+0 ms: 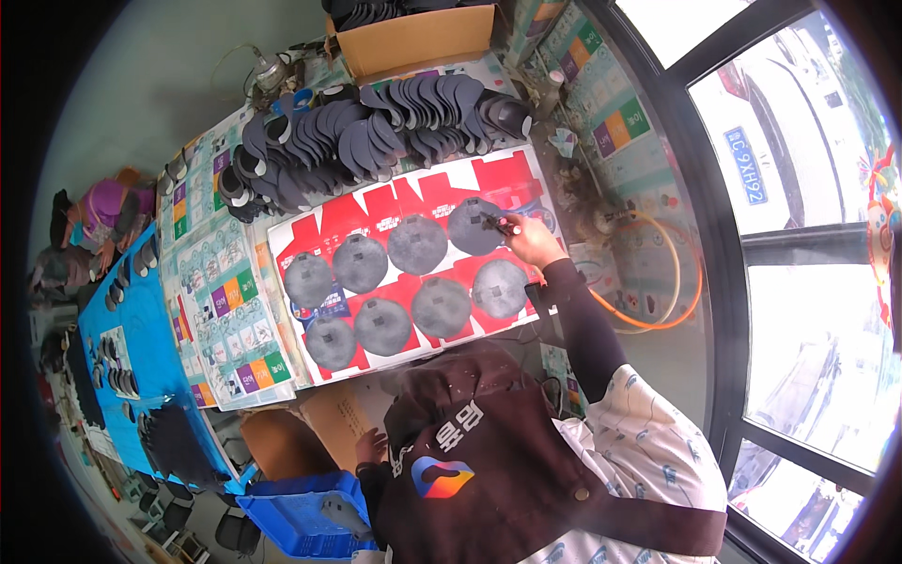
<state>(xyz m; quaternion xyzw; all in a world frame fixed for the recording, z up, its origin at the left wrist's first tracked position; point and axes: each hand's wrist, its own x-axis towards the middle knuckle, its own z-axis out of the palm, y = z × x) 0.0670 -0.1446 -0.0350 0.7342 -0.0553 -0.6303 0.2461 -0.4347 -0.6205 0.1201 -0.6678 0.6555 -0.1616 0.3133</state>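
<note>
My right hand (536, 244) is closed round a small, dark, hand-held spray tool (500, 226) with a bit of red on it. Its tip is over the far right one of several round grey patches (418, 246), each with a small dark square near its middle. The patches lie in two rows on a flat red-and-white cardboard sheet (399, 197). An orange hose (648, 327) runs up to the right hand. Low down, my left hand (372, 446) hangs beside a brown cardboard box, its fingers apart and nothing visible in them.
Rows of dark grey, insole-like pieces (357, 132) fill the table's far side, before an open carton (418, 42). A blue crate (301, 517) stands below the left hand. Another person (103, 216) is at a blue-covered table (141, 320) on the left. Windows (817, 348) line the right.
</note>
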